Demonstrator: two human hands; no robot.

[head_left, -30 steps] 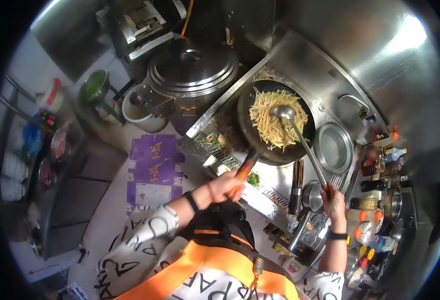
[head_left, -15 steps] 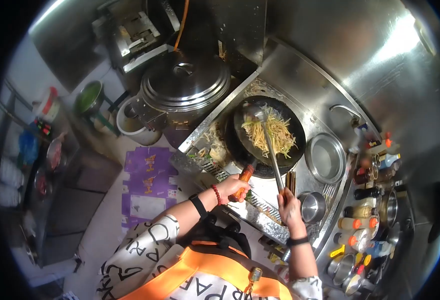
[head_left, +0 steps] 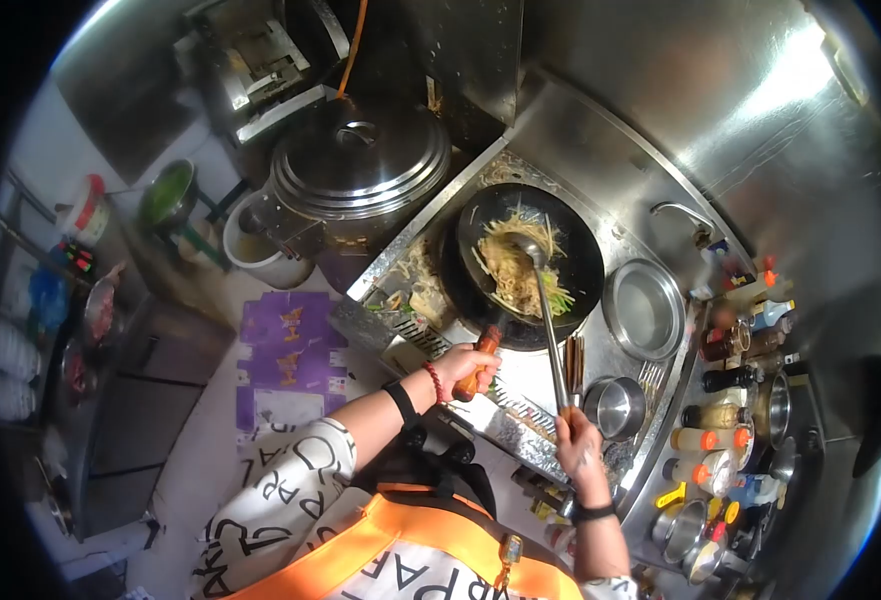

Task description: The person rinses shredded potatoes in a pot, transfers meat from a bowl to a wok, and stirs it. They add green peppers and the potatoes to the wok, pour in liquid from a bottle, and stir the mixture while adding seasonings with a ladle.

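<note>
My left hand (head_left: pixel 466 372) is wrapped round the wooden handle of a black wok (head_left: pixel 582 265), which sits on the stove. In the wok lies a heap of pale shredded strips (head_left: pixel 515 284) with some green pieces. My right hand (head_left: pixel 578 442) grips the end of a long-handled metal ladle (head_left: pixel 549 330). The ladle's bowl rests on the strips near the middle of the wok, its rounded back facing up.
Right of the wok stand a metal basin (head_left: pixel 646 310) and a small steel pot (head_left: pixel 620 407). Several seasoning bottles (head_left: pixel 722 438) line the right side. A large lidded pot (head_left: pixel 360 160) is at the back left. Flattened purple cardboard (head_left: pixel 287 335) lies on the floor.
The ladle's bowl has come from the wok's upper left onto the middle of the strips. The strips have shifted left and bunched up. My right hand has moved slightly down.
</note>
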